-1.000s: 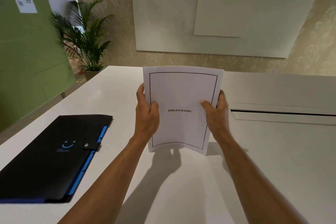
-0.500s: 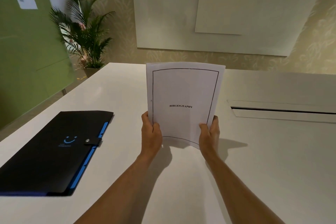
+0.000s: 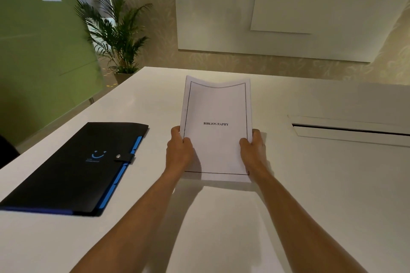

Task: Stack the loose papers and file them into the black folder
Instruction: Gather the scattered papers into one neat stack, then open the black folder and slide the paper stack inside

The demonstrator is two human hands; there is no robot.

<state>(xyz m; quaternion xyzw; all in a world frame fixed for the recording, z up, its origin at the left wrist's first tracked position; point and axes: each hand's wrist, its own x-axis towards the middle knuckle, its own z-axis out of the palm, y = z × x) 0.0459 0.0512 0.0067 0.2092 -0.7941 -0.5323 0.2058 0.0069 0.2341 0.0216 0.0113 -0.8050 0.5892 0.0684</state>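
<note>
The paper stack point(image 3: 216, 126), its top sheet headed BIBLIOGRAPHY, was held upright and tilted away from the person near the middle of the white table point(image 3: 310, 206). The left hand point(image 3: 179, 153) pinched its left edge and the right hand point(image 3: 253, 150) its right edge, each closed on the sheets with the thumb in front and the other fingers hidden behind. The bottom edge looked to be at or just above the tabletop; contact could not be told for certain.

The top edge sagged in a shallow dip between the corners, which suggested thin, floppy sheets gripped only at the lower half. The likely failure was the upper part folding backward or single sheets sliding out of line if either pinch loosened, since nothing bound them. Squeezing inward too hard would probably buckle the stack further.

The black folder point(image 3: 73, 166) lay flat and well apart to the left, its snap strap point(image 3: 124, 157) apparently fastened, so one hand would have to leave the papers to open it, and that was the moment the stack seemed most apt to spill.

The tabletop between papers and folder was bare. To the right a cable slot point(image 3: 350, 131) cut into the surface, near enough that a loose sheet could slide in. The table's left edge ran just beyond the folder.
</note>
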